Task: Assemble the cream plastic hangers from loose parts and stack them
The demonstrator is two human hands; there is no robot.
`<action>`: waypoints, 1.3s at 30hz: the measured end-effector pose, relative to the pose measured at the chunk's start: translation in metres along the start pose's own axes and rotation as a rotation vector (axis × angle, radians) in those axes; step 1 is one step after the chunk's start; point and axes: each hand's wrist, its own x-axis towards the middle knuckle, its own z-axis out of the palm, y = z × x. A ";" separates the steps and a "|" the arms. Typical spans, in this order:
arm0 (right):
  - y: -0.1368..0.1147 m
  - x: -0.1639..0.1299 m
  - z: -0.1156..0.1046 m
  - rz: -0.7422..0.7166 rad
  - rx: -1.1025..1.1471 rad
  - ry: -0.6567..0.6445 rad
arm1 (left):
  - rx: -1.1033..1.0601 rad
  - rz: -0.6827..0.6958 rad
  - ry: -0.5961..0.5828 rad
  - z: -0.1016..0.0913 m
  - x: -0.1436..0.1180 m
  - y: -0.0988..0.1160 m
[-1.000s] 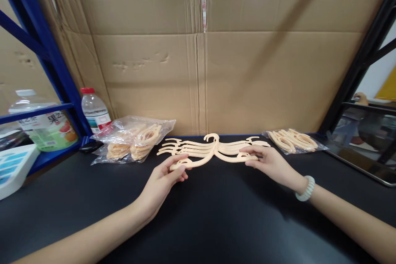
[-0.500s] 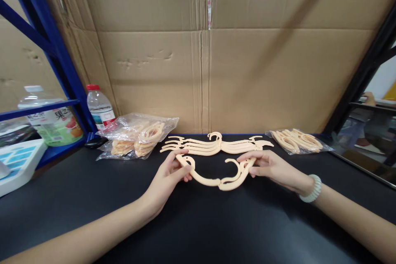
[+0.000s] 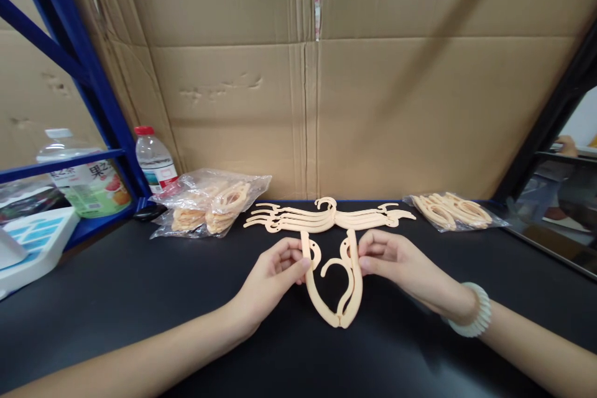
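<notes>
Between my hands is a cream plastic folding hanger (image 3: 321, 303), bent at its middle hinge into a narrow V with the hinge towards me. My left hand (image 3: 278, 270) pinches the end of its left arm, thumb on top. My right hand (image 3: 396, 261) grips the end of the right arm. The hanger's hook lies folded inward along the right arm, curving into the gap. Just behind it, a stack of unfolded hangers (image 3: 308, 221) of the same kind lies spread on the black table (image 3: 261, 360), one hook pointing away from me.
A clear bag of folded hangers (image 3: 209, 205) lies at the back left, and a smaller bag (image 3: 452, 210) at the back right. A red-capped bottle (image 3: 155, 161), a larger bottle (image 3: 88, 180) and a white-and-blue plastic item (image 3: 37, 249) stand left. Cardboard (image 3: 242, 106) walls the back.
Both hands have moved towards each other, folding the hanger's arms from a wide, shallow curve into a narrow V. Its hinge has come nearer to me.
</notes>
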 end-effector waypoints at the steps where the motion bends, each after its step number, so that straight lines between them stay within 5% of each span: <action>1: -0.001 -0.001 0.001 -0.004 -0.055 -0.043 | 0.000 0.003 0.003 0.000 0.000 0.000; 8: -0.002 -0.006 0.005 -0.046 -0.156 -0.341 | -0.019 0.003 0.016 -0.002 0.003 -0.004; 18: 0.004 -0.003 0.005 0.038 0.033 -0.286 | -0.069 0.098 -0.099 -0.006 0.002 -0.012; 39: 0.003 -0.005 0.007 0.044 0.073 -0.176 | 0.104 0.248 -0.305 -0.007 -0.007 -0.009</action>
